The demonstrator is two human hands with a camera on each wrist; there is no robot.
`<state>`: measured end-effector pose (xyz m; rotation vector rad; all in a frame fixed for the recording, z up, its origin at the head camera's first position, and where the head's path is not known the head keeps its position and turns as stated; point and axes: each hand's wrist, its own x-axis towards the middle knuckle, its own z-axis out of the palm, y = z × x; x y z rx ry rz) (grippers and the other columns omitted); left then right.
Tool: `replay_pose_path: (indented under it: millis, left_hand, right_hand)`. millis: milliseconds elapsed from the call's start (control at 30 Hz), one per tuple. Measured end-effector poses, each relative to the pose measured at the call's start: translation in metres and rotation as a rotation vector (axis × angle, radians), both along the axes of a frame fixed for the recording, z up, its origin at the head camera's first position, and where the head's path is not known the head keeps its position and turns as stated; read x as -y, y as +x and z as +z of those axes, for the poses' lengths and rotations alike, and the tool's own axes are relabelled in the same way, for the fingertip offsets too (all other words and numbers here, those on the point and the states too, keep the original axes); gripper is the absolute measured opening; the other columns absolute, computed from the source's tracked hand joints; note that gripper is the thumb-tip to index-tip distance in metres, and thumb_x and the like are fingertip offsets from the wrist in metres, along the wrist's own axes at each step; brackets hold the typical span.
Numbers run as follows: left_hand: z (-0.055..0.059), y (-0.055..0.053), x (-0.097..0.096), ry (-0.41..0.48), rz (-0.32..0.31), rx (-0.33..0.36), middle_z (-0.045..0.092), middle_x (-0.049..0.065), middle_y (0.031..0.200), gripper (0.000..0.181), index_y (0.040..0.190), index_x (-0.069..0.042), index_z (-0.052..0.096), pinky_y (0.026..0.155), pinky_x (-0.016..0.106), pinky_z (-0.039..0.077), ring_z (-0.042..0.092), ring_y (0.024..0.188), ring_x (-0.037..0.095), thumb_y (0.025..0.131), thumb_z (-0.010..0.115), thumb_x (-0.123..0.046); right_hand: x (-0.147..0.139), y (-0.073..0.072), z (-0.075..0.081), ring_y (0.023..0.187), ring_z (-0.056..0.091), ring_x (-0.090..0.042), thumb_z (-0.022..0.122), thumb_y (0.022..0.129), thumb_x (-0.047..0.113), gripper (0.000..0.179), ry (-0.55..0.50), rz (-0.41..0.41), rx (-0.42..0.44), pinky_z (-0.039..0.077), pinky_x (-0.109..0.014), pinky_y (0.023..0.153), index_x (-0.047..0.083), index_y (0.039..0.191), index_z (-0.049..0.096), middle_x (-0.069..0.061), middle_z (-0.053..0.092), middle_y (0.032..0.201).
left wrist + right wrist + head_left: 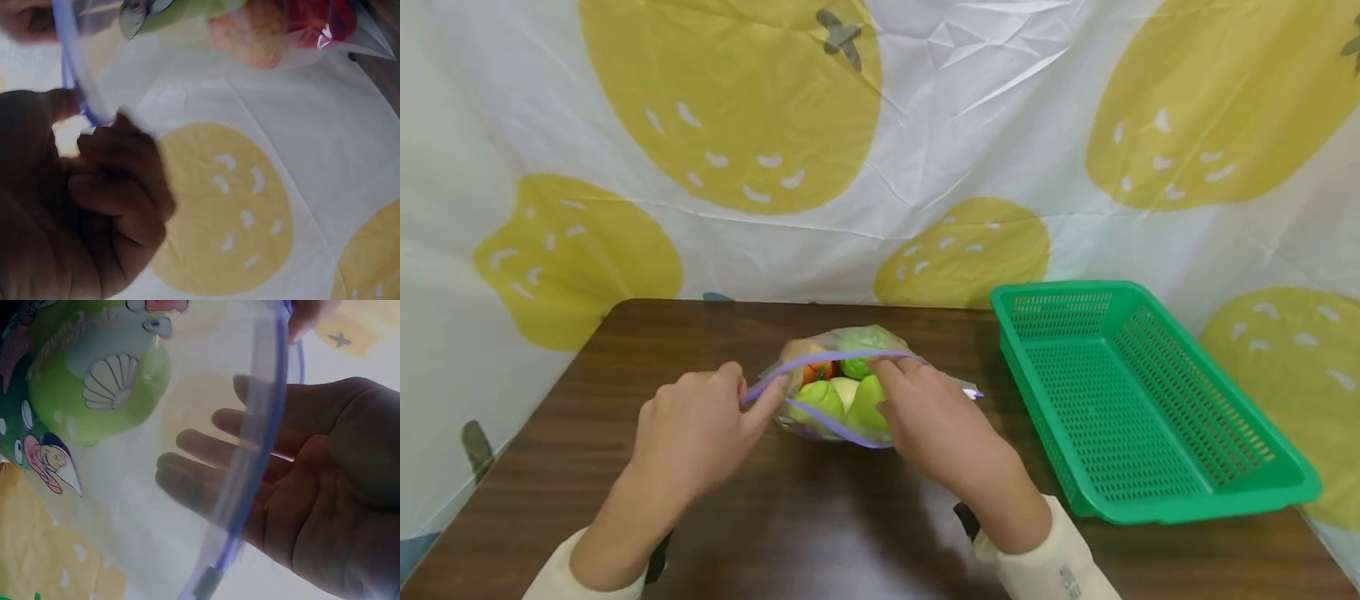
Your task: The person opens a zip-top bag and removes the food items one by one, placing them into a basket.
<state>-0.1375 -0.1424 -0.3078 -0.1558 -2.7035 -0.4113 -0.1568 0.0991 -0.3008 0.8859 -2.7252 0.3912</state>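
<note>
White cloth [917,158] printed with large yellow lemons hangs behind the far edge of a dark wood-grain tabletop [737,517]. Near the middle of that far edge is a clear zip bag [842,432], its mouth parted and facing the person. Visible inside: a green rounded piece [818,400] to the left, a second green piece [868,404] to the right, a pale piece [845,390] between them, and a red-orange piece [820,370] behind. Bag film carries printed shells [111,382]; a slider [208,582] sits on the purple zip strip [265,444].

Left hand [700,417]: thumb and fingers pinch the strip at the mouth's left end. Right hand [936,417]: fingers extended, slightly apart, reaching past the strip into the mouth; clamped on nothing. Pale sleeves [1045,550] cover both forearms. Green perforated basket [1195,506] stands along the right edge, reaching the far edge.
</note>
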Motion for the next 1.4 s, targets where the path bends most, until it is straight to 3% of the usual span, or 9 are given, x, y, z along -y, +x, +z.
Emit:
replay_pose_path:
  millis: [100,300,433,633,767,967,1200,1400]
  left_hand:
    - [0.004,0.0,0.005,0.015,-0.05,0.146,0.04,0.0,0.055,0.057,0.061,-0.014,0.042,0.044,0.034,0.032,0.044,0.049,0.021,0.101,0.047,-0.054]
    - [0.006,-0.01,0.007,0.103,-0.232,0.248,0.032,-0.005,0.055,0.049,0.06,-0.015,0.038,0.05,0.029,0.03,0.033,0.05,0.011,0.103,0.051,-0.035]
    - [0.012,-0.017,0.004,0.118,-0.292,0.293,0.03,-0.007,0.054,0.048,0.058,-0.016,0.037,0.051,0.028,0.029,0.03,0.051,0.01,0.101,0.053,-0.032]
    - [0.023,-0.021,-0.003,0.091,-0.375,0.367,0.028,-0.01,0.05,0.057,0.055,-0.019,0.038,0.051,0.028,0.031,0.03,0.049,0.008,0.104,0.05,-0.045]
    - [0.029,-0.023,-0.003,0.09,-0.39,0.4,0.029,-0.009,0.05,0.052,0.055,-0.018,0.038,0.05,0.027,0.03,0.029,0.047,0.008,0.102,0.051,-0.037]
    - [0.035,-0.025,0.001,0.096,-0.391,0.427,0.03,-0.009,0.05,0.057,0.054,-0.018,0.038,0.05,0.027,0.031,0.03,0.046,0.008,0.103,0.052,-0.044]
    - [0.04,-0.033,-0.003,0.098,-0.431,0.408,0.029,-0.011,0.049,0.062,0.052,-0.02,0.038,0.051,0.027,0.031,0.03,0.047,0.007,0.103,0.046,-0.054]
    - [0.041,-0.036,-0.001,0.115,-0.401,0.441,0.028,-0.009,0.05,0.059,0.053,-0.019,0.035,0.051,0.027,0.031,0.028,0.048,0.008,0.103,0.049,-0.047]
  right_hand:
    - [0.0,-0.004,-0.003,0.096,0.067,-0.03,0.076,0.085,0.003,0.042,0.017,-0.005,-0.01,0.054,-0.042,0.085,0.003,0.123,0.059,-0.011,0.067,0.104]
    - [0.002,-0.016,-0.013,0.088,0.066,-0.029,0.071,0.082,0.002,0.046,0.092,-0.073,0.076,0.051,-0.041,0.076,0.009,0.125,0.058,-0.01,0.066,0.096]
    - [0.002,-0.022,-0.019,0.103,0.067,-0.03,0.075,0.081,0.007,0.053,0.131,-0.09,0.151,0.053,-0.042,0.085,0.01,0.131,0.059,-0.01,0.069,0.11]
    - [0.001,-0.028,-0.026,0.11,0.064,-0.03,0.085,0.074,0.013,0.065,0.155,-0.042,0.218,0.052,-0.042,0.091,0.01,0.134,0.06,-0.011,0.063,0.129]
    - [0.0,-0.031,-0.028,0.112,0.064,-0.03,0.084,0.074,0.014,0.065,0.162,-0.014,0.215,0.052,-0.041,0.092,0.008,0.134,0.059,-0.012,0.06,0.134]
    - [-0.006,-0.027,-0.021,0.091,0.062,-0.022,0.085,0.073,0.017,0.055,0.141,0.016,0.115,0.051,-0.038,0.081,0.009,0.123,0.062,-0.005,0.063,0.112]
    - [-0.016,-0.01,0.0,0.113,0.063,-0.027,0.083,0.075,0.015,0.06,0.097,-0.057,0.086,0.053,-0.044,0.091,0.01,0.129,0.059,-0.009,0.061,0.132]
    - [-0.024,0.006,0.017,0.097,0.064,-0.023,0.086,0.074,0.017,0.067,0.013,-0.063,0.047,0.053,-0.038,0.086,0.01,0.131,0.053,-0.007,0.058,0.126]
